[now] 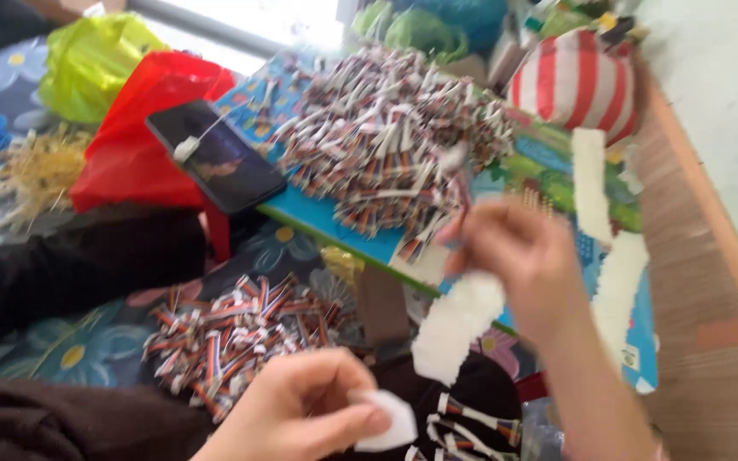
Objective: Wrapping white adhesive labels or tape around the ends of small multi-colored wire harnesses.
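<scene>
My left hand (305, 414) is at the bottom centre, fingers closed, pinching a small white piece (389, 421) between thumb and forefinger. My right hand (518, 256) is raised at centre right and blurred; its fingers pinch a striped cable piece with a white strip (457, 323) hanging below it. A large heap of short multicoloured cable pieces with white ends (386, 137) lies on a blue board (318, 215) beyond the hands. A smaller pile of the same pieces (232, 337) lies to the left of my left hand on a floral cloth.
A black phone (215, 158) leans on a red plastic bag (134, 145), beside a green bag (91, 64). A red-and-white striped bag (574, 81) stands at the back right. White strips (591, 183) lie on the board. A brown woven edge (694, 282) runs along the right.
</scene>
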